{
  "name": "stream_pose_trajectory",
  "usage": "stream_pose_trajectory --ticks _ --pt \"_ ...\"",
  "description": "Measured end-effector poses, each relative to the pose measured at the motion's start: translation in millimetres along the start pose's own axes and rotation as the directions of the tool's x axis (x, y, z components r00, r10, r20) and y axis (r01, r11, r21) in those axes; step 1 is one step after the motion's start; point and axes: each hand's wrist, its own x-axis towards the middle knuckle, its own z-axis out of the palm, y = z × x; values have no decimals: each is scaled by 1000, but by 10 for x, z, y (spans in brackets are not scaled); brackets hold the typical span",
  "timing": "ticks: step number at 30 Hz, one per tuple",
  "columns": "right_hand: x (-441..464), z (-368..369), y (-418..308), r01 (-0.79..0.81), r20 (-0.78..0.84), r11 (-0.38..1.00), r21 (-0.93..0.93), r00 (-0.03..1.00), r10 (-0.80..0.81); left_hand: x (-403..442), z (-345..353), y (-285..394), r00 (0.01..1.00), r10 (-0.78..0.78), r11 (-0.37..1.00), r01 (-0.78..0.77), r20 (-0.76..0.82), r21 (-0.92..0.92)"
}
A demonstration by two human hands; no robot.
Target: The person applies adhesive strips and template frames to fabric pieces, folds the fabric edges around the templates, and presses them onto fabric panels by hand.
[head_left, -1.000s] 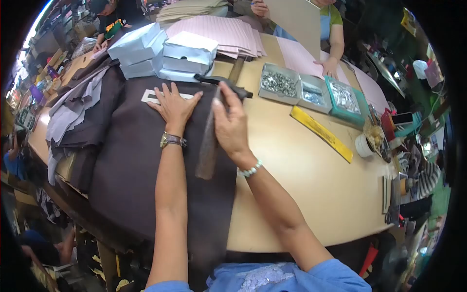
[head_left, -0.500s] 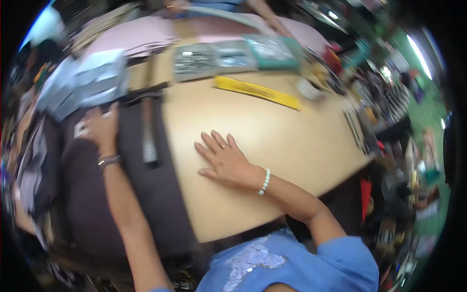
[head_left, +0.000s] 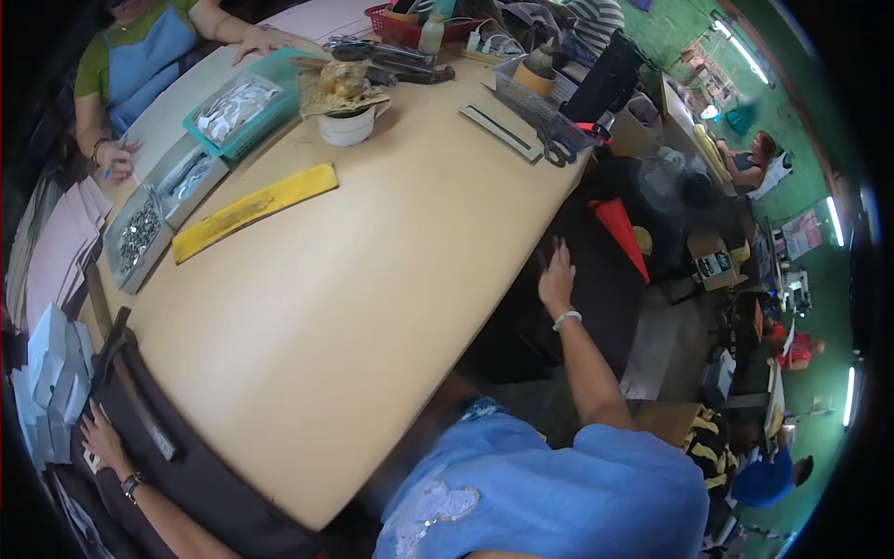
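Observation:
My left hand [head_left: 108, 445] lies with fingers spread on dark brown sheet material [head_left: 214, 489] along the table's left side. A small white piece [head_left: 92, 460] shows beside its fingers; whether they grip it is unclear. Close by, a hammer-like tool [head_left: 142, 406] with a black head rests on the material. Pale blue folded pieces [head_left: 54, 368] are stacked just beyond this hand. My right hand [head_left: 558, 279] is off the table's right edge, fingers stretched out and holding nothing, above or near dark material [head_left: 601, 321].
On the table [head_left: 307, 363] lie a yellow bar [head_left: 256, 212], a grey tray of metal parts [head_left: 140, 238], a teal basket [head_left: 244, 102] and a white cup [head_left: 346, 128]. Scissors [head_left: 557, 149] lie by a grey basket [head_left: 582, 135]. Another person [head_left: 149, 56] sits across the table.
The view has swung right. My right hand has left the tabletop and moved out past its right edge. My left hand stays on the dark material near the pale blue pieces.

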Motion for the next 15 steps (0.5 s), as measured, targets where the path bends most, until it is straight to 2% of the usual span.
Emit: stream_pose_trajectory --ticks 2,5,8,11,12,13,14,15 --pt "-59 387 303 173 1 983 -54 985 -174 -5 -51 -41 999 20 999 -22 35 34" --pt "-105 326 83 132 38 988 -82 991 -129 -10 -95 -93 998 22 998 -25 60 58" --pt "-76 436 261 160 4 986 -42 987 -160 -18 -349 -61 990 -23 996 11 138 84" --pt "41 481 458 21 74 966 259 996 -42 -291 -1005 100 988 -134 983 123 78 133" --pt "131 415 542 -214 180 819 532 974 137 -209 -738 36 990 -124 991 127 -63 37" --pt "184 297 581 -425 330 551 718 905 267 -65 -275 -76 971 -124 992 114 -202 -59" --pt "136 -70 250 -475 288 298 828 816 501 -56 -234 -74 952 -117 987 81 -282 -138" --pt "210 -26 459 -441 258 99 892 676 690 -48 -195 -71 927 -110 977 35 -359 -209"
